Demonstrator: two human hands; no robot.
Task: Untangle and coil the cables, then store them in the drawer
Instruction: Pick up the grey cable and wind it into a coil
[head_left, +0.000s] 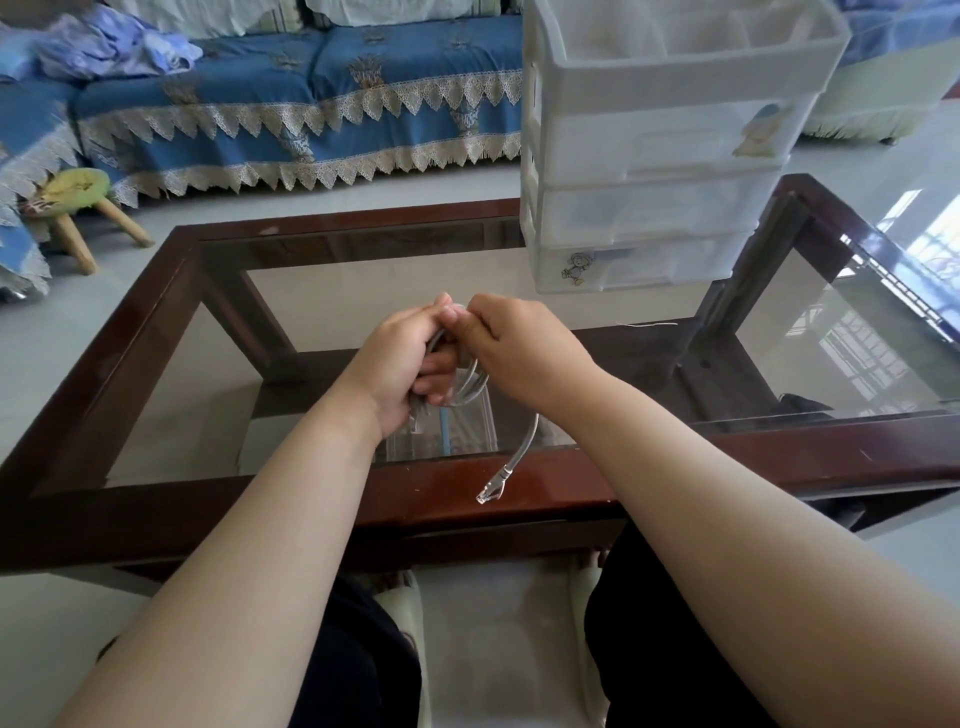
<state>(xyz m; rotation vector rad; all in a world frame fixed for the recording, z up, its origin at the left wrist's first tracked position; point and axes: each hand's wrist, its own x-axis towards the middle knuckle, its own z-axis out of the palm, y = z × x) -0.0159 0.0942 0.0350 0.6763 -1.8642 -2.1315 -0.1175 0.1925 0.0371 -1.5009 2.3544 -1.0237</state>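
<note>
Above the table's near edge (363, 499), left hand (395, 364) and right hand (524, 353) grip the coiled cable (470, 384).

Most of the grey cable (470, 382) coil lies hidden inside the left hand (400, 358) and behind the right hand (519, 353); the number of loops cannot be told. The right hand's fingers (475, 325) are concealed behind its knuckles. The drawer unit (660, 150) at the bench's far right is cropped by the top edge; contents behind its frosted fronts are indistinct. A clear bag (441, 431) at the near edge is partly covered by the left wrist.
</note>
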